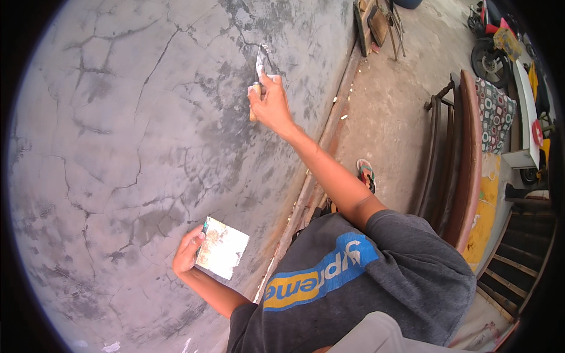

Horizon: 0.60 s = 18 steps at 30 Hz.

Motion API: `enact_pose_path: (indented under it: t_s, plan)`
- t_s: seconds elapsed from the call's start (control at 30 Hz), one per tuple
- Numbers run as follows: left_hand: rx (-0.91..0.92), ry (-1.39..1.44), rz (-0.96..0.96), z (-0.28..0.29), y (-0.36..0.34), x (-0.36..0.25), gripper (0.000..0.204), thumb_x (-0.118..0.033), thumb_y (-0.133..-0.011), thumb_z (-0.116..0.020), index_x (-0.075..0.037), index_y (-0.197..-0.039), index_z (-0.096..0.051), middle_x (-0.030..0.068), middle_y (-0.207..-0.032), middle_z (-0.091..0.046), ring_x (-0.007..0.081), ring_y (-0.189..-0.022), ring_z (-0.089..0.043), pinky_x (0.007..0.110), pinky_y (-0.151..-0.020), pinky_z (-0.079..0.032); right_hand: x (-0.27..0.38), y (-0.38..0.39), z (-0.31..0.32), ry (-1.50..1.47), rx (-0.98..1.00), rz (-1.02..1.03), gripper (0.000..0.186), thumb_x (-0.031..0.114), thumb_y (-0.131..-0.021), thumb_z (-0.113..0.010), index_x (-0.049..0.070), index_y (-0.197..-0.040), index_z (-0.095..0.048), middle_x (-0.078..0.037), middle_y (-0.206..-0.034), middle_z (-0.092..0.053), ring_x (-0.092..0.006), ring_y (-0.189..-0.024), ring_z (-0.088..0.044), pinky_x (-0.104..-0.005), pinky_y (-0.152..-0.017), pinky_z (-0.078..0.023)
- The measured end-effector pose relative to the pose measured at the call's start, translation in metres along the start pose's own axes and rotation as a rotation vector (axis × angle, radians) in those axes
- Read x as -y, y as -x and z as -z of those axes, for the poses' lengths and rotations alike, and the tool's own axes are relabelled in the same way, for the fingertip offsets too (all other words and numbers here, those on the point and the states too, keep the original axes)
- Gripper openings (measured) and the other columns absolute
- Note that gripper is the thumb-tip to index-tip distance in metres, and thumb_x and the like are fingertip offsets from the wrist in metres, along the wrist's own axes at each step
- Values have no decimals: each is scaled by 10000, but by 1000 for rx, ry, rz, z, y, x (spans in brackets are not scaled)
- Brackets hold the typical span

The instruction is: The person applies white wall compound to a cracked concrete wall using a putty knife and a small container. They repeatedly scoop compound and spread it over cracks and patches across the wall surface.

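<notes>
A grey plastered wall (pixel 118 147) with many dark cracks and patches fills the left side. My right hand (pixel 273 107) is stretched up toward it, fingers wrapped round the wooden handle of a putty knife (pixel 260 65). The blade points upward, its tip at a dark crack where a little pale material shows. Lower down, my left hand (pixel 188 252) grips a flat, roughly square white board (pixel 225 250) by its left edge. Brownish stains mark the board's left part, and glare washes out much of its face. Some of the left fingers are hidden behind it.
A concrete floor (pixel 400 112) runs along the wall's foot, where small white bits lie. A long brown bench (pixel 469 159) stands at right, with patterned cloth (pixel 495 115) beyond. Folded wooden furniture (pixel 378 26) leans at the top; a motorbike (pixel 489 62) is parked far right. My sandalled foot (pixel 365 172) shows below.
</notes>
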<state>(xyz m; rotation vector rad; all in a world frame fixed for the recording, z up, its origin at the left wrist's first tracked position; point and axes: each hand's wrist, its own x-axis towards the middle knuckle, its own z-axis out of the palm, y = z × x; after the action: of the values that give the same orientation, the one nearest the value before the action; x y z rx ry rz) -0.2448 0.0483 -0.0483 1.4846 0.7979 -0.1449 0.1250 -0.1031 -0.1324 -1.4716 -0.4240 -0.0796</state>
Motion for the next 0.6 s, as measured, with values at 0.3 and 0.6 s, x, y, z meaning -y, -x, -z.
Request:
enact_pose_path:
  t_s: [0.3, 0.6]
  plan:
    - [-119, -38, -7, 10, 4, 10, 457, -207, -863, -669, 76, -1204, -557, 99, -1091, -605, 174, -1026, -534, 303, -925, -392, 21, -22, 101, 26, 264, -171, 423, 150, -872, -536, -43, -1249, -545, -66, -733, -515, -114, -565, -488, -282, -512, -418]
    - [-111, -31, -35, 1, 3, 5, 442, -204, -871, -655, 78, -1197, -560, 104, -1094, -612, 172, -1033, -532, 303, -927, -391, 40, -28, 86, 320, 196, -24, 359, 136, -878, -540, -27, -1194, -590, -130, -745, -532, -184, -564, -515, -354, -574, -435]
